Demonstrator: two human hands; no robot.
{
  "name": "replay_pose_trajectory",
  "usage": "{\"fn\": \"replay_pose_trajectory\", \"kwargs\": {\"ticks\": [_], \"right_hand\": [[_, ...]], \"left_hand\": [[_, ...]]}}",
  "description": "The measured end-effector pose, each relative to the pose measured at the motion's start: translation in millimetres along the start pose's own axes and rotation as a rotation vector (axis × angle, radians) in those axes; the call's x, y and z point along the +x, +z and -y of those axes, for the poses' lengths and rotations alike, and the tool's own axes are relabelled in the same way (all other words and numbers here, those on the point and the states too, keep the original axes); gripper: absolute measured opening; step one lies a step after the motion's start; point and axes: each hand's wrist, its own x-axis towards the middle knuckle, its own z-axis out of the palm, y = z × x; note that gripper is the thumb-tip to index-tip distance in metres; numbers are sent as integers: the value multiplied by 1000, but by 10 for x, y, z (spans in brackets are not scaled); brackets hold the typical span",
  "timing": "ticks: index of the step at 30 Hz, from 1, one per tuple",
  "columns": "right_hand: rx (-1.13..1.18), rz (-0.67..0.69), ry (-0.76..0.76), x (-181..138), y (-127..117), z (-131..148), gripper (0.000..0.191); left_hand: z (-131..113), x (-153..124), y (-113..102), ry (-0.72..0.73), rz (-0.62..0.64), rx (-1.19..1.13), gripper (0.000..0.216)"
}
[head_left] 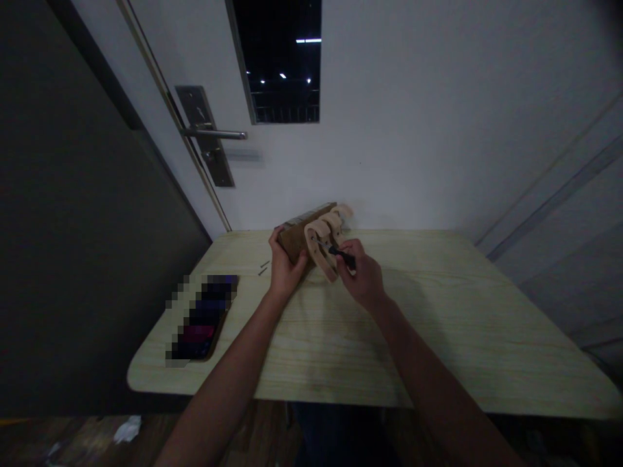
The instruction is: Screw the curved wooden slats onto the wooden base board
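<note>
A brown wooden block (298,237) carrying pale curved wooden hooks (325,241) stands tilted at the far side of the light wooden table (438,324). My left hand (285,266) is closed around the block's left end and holds it up. Just to its right, my right hand (363,275) is closed on a small black-handled screwdriver (341,254), whose tip points at the nearest hook. Two small dark screws (263,267) lie on the table left of my left hand.
A dark blurred-out flat object (202,318) lies near the table's left edge. Behind the table rises a white door with a metal lever handle (214,134) and a dark window pane (285,61). A dark wall panel fills the left side.
</note>
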Motion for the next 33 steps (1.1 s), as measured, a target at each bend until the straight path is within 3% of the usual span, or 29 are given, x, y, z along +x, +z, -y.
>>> {"fn": "replay_pose_trajectory", "kwargs": {"ticks": [9, 15, 25, 33], "right_hand": [[-62, 47, 23, 13, -15, -7, 26], [34, 46, 59, 1, 21, 9, 24], [-54, 67, 13, 15, -38, -24, 19], [-147, 37, 55, 13, -37, 21, 32]], "left_hand": [[-22, 17, -3, -21, -3, 49, 86], [-21, 16, 2, -30, -10, 16, 86], [-4, 17, 5, -24, -6, 23, 86], [27, 13, 10, -17, -17, 44, 94]]}}
